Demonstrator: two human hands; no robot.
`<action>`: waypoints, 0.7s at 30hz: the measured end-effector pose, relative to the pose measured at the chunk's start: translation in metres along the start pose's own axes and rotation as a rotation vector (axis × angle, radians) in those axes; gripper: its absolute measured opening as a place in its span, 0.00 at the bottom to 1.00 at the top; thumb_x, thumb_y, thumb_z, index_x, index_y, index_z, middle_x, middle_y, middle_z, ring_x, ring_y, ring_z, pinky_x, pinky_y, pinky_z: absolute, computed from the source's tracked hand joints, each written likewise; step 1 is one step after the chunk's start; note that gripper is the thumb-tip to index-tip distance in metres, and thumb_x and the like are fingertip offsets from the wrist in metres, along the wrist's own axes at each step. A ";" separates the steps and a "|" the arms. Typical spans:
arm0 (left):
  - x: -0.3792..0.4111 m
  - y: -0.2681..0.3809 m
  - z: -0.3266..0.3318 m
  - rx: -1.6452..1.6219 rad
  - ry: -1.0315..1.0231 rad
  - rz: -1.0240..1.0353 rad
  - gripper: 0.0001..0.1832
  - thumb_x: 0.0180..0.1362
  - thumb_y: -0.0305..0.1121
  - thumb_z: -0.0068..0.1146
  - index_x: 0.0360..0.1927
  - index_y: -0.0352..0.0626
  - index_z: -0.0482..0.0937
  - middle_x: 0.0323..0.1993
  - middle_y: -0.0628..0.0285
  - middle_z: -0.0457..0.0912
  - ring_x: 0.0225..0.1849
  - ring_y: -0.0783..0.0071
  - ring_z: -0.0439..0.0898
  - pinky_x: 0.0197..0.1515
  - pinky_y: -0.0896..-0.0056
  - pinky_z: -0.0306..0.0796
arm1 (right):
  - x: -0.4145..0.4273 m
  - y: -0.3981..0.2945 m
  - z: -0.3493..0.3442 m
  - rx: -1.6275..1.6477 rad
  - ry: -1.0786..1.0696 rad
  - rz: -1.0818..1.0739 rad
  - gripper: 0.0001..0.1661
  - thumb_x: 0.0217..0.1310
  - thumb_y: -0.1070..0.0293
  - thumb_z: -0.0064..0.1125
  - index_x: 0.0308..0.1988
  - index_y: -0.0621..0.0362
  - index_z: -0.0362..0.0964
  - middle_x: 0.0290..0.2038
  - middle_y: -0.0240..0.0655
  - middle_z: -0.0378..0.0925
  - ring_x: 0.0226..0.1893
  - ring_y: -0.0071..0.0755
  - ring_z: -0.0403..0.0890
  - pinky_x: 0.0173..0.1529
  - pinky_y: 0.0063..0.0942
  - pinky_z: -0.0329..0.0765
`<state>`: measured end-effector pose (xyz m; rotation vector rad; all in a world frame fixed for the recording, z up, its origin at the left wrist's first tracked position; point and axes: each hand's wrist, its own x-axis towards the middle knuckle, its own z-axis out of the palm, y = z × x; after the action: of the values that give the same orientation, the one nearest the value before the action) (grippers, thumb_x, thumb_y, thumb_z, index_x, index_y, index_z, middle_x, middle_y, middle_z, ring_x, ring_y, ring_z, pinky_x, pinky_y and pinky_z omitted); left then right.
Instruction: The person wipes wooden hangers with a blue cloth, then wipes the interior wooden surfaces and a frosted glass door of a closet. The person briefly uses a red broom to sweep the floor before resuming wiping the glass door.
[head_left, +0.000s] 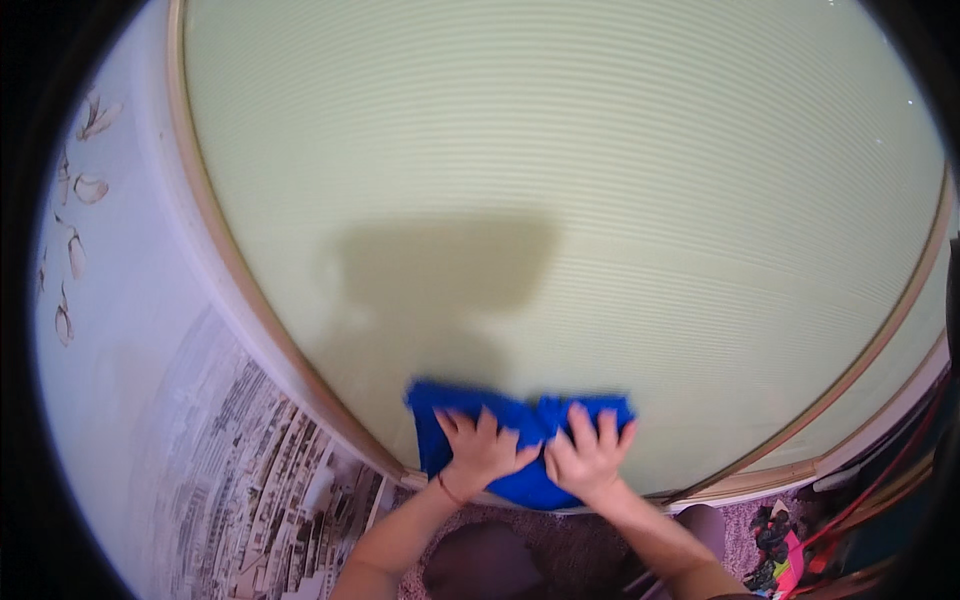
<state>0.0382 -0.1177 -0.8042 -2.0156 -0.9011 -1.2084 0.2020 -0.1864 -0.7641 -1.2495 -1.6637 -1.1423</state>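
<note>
A blue cloth (525, 480) lies spread against the lower part of a large pale green panel with fine horizontal ribs (637, 225), framed in light wood. My left hand (484, 450) presses on the cloth's left half with its fingers spread; a thin red band circles that wrist. On the right half, my right hand (589, 454) rests with fingers apart, the cloth bunched a little between the two hands. Both palms face the panel, so what lies beneath them is hidden. A dark shadow falls on the panel above the cloth.
At left, a wall (150, 300) bears flower drawings and a printed town picture. The wooden frame (255, 300) curves along the panel's left side. A patterned carpet (739, 525) shows below, with black, pink and yellow items (784, 555) and a red cord at the lower right.
</note>
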 end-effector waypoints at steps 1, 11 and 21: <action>-0.029 0.006 0.002 -0.047 -0.230 0.002 0.21 0.56 0.60 0.56 0.31 0.53 0.79 0.45 0.49 0.71 0.50 0.37 0.62 0.46 0.33 0.58 | -0.032 0.000 -0.001 0.026 -0.070 -0.003 0.19 0.56 0.57 0.59 0.49 0.35 0.84 0.44 0.19 0.80 0.36 0.27 0.71 0.48 0.36 0.60; 0.117 0.040 -0.038 -0.038 -0.040 -0.020 0.27 0.60 0.59 0.53 0.54 0.55 0.79 0.53 0.47 0.74 0.45 0.41 0.74 0.55 0.34 0.61 | 0.053 0.062 -0.040 -0.036 -0.013 0.321 0.28 0.57 0.52 0.58 0.58 0.39 0.78 0.64 0.46 0.69 0.62 0.58 0.67 0.72 0.62 0.43; 0.111 0.094 -0.015 0.053 -0.051 0.234 0.19 0.56 0.60 0.53 0.29 0.57 0.79 0.57 0.61 0.78 0.52 0.35 0.69 0.56 0.16 0.53 | 0.011 0.103 -0.054 -0.089 -0.019 0.228 0.23 0.60 0.55 0.56 0.55 0.39 0.80 0.61 0.40 0.73 0.66 0.59 0.65 0.72 0.60 0.44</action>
<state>0.1451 -0.1576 -0.7120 -2.0521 -0.6905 -0.9984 0.3017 -0.2209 -0.7144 -1.4684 -1.4535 -1.0775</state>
